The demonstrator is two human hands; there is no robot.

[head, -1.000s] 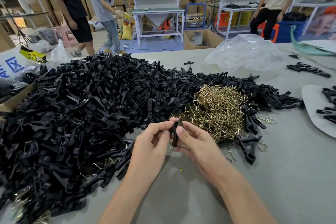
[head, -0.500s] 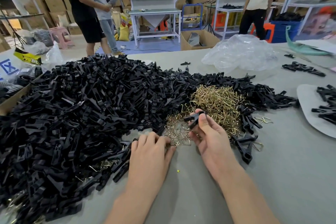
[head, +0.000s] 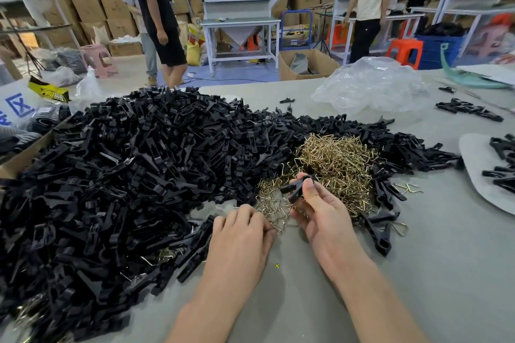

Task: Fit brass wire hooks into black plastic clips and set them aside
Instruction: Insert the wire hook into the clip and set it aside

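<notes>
Head view: right hand (head: 320,214) pinches a black clip (head: 296,188) over the brass hooks (head: 337,164); left hand (head: 239,237) curls onto their near edge, grip on one unclear. Hook-fetching seems in hand; next, one hook must be lifted untangled and pressed into the clip.

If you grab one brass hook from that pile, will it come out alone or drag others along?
Probably drags neighbours: the brass hooks lie interlocked in a heap. Likely light and stiff, being thin bent wire.
</notes>
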